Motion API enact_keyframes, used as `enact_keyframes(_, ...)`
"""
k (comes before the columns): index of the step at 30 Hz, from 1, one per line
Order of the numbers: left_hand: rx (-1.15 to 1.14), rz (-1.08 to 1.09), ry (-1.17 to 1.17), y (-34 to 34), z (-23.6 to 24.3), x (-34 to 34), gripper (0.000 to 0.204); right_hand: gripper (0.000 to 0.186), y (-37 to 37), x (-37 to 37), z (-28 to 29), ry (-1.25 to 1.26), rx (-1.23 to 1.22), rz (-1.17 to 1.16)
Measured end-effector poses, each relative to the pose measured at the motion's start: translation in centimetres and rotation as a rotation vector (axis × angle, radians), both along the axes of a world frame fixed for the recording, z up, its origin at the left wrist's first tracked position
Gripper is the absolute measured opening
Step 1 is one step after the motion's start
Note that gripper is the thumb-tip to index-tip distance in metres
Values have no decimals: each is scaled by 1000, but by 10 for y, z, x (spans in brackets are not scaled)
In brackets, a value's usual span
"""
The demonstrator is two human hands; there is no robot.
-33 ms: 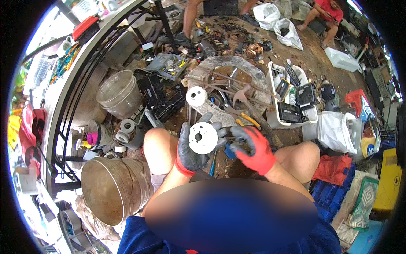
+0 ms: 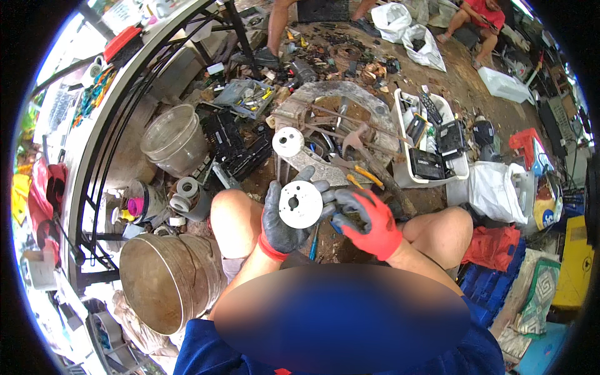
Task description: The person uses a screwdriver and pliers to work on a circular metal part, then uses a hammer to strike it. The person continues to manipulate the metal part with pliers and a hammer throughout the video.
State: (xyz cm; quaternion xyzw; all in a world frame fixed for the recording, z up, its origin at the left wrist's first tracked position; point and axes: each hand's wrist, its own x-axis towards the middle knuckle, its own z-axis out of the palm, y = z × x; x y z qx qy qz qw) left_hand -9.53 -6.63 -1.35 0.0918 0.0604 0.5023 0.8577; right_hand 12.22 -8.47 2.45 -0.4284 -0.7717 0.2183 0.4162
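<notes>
Beside the left thigh a big bucket leans with its mouth turned to the left, its inner wall stained brown; in front of the lap the left hand, in a red glove with a dark grey palm, lies palm up with the forearm angled inward, its fingers loosely bent and spread around a white disc that rests on them, holed face upward; the right hand, gloved alike, comes in from the other side with its back upward, fingers half curled toward the left hand's fingertips, and whether it pinches anything cannot be told; past the left knee a dark grey pot holds pale grey rings, and next to it a smaller tub has magenta and yellow pieces in it; past the right knee sits a white plastic bag, its contents hidden; ahead, a second white disc rests on a grey curved block, and to the right of that block a white bin is filled with black boxy parts and a dark button handset; to the left stands a cloudy clear tub; beyond it a grey tray carries small yellow and pale bits, and farthest off are two white sacks, the nearer one gaping over something dark
</notes>
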Motion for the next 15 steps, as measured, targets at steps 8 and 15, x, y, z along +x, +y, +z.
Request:
enact_keyframes(8, -13, 10, 201, -4, -9, 25, 79, 42, 4, -4, -15, -3, -103, -24)
enact_keyframes(15, 441, 218, 761, -17, 1, 36, 80, 26, 9, -1, -34, 119, -342, 45)
